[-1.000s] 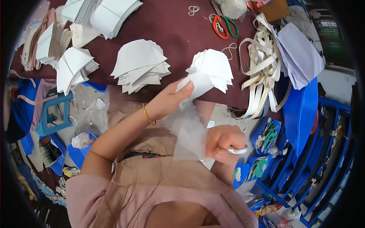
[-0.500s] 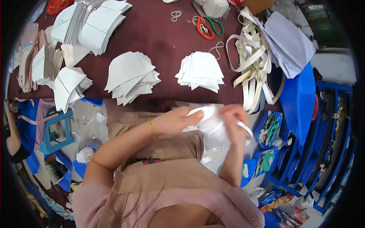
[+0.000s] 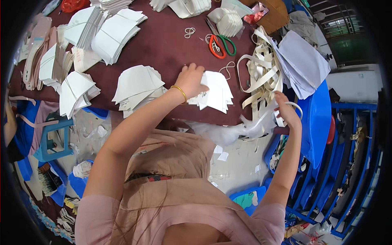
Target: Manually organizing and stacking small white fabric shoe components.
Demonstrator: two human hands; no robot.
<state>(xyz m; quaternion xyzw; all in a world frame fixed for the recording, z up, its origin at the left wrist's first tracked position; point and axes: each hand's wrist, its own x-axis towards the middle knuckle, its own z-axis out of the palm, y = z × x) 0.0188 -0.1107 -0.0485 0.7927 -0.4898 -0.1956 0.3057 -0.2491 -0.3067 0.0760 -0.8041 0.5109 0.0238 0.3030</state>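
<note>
Dark red cloth (image 3: 171,47) covers the table. From afar I find the right fanned pile (image 3: 216,92), white, near its front edge, probably placed for easy reach; the left hand (image 3: 192,81) is open at its side. The right hand (image 3: 287,110) curls beside cream straps (image 3: 261,65), a white loop (image 3: 299,108) around it; its grip I cannot tell. I count three white piles (image 3: 139,83) along this edge, one pair of scissors (image 3: 219,37).

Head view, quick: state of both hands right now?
Left hand: open, at the left side of a fanned white stack.
Right hand: partly curled beside a white loop; grip cannot be told.
</note>
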